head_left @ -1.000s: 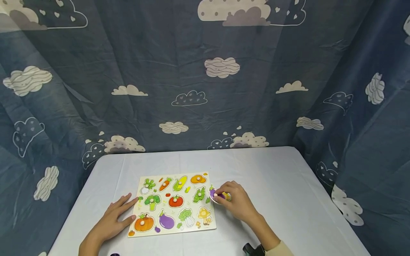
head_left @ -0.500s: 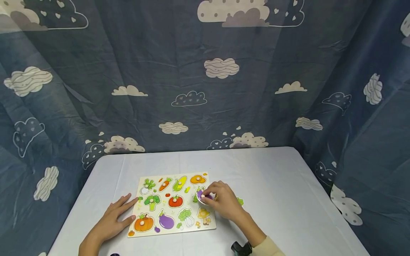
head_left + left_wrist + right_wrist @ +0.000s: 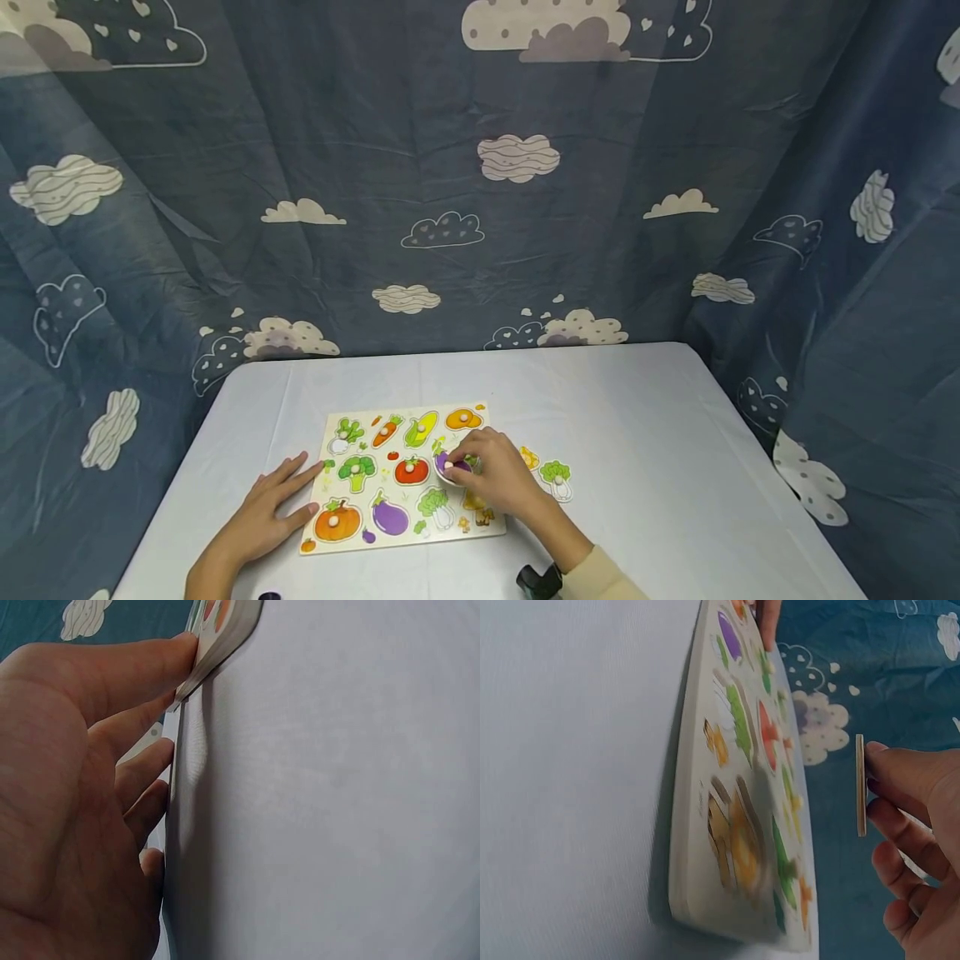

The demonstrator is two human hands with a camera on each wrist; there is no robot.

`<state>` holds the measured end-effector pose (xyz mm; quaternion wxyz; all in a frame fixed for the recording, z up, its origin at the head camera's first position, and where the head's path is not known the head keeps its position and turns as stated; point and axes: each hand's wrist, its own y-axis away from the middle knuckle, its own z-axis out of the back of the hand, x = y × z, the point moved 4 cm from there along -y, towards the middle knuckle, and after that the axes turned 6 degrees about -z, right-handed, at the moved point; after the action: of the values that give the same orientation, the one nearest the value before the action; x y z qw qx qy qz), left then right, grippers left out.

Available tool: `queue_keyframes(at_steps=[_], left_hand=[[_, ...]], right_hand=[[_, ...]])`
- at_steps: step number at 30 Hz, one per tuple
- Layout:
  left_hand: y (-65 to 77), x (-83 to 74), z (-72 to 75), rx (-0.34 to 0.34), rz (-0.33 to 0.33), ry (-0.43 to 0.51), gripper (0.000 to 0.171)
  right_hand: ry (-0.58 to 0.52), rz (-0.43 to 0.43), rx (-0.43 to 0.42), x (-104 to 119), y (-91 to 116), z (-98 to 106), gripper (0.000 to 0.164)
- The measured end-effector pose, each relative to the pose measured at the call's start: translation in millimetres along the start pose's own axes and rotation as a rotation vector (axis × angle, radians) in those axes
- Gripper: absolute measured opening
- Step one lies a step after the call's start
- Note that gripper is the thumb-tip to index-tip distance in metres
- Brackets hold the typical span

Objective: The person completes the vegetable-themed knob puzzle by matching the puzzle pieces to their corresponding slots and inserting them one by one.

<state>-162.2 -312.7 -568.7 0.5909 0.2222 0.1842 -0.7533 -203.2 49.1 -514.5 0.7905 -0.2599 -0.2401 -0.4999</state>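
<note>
My right hand (image 3: 498,475) pinches the knob of a purple eggplant puzzle piece (image 3: 441,461) over the middle right of a pale vegetable puzzle board (image 3: 382,481). In the right wrist view the piece (image 3: 861,787) shows edge-on, raised above the board (image 3: 681,847). An eggplant shape without a knob (image 3: 390,518) lies in the board's front row. My left hand (image 3: 262,517) is spread along the board's left edge. In the left wrist view its thumb (image 3: 180,656) presses against the board's corner (image 3: 241,626).
To the right of the board lie a leafy green vegetable piece (image 3: 556,477) and a yellow piece (image 3: 529,457), partly hidden by my hand. Knobbed pieces such as the tomato (image 3: 412,472) and pumpkin (image 3: 337,525) sit in the board. A cloud-print curtain (image 3: 450,267) hangs behind the white table (image 3: 637,417).
My right hand has carried the eggplant piece leftward from beside the board to over it, uncovering the two pieces on the table. My left hand has stayed in place.
</note>
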Motion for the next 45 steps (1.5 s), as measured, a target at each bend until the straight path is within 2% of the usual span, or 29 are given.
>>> queue_keyframes(at_steps=[13,22,36,45], left_hand=[[0.1,2.5,-1.2,0.016,0.023,0.017,0.067],[-5.0,-4.5,6.7,-0.009,-0.033,-0.015,0.063],[-1.5,-4.8,5.3,-0.006,-0.019,-0.004,0.063],[-0.1,-4.2,4.0,-0.015,-0.017,-0.007,0.063]], right_hand=[[0.000,0.046,0.047,14.2,-2.5,-30.9,0.010],[0.037,0.080,0.045,24.6,-6.0,-41.6,0.010],[0.101,0.173,0.088,44.9,-5.6,-70.5,0.012],[0.120,0.217,0.071,52.8,-4.2,-81.1,0.006]])
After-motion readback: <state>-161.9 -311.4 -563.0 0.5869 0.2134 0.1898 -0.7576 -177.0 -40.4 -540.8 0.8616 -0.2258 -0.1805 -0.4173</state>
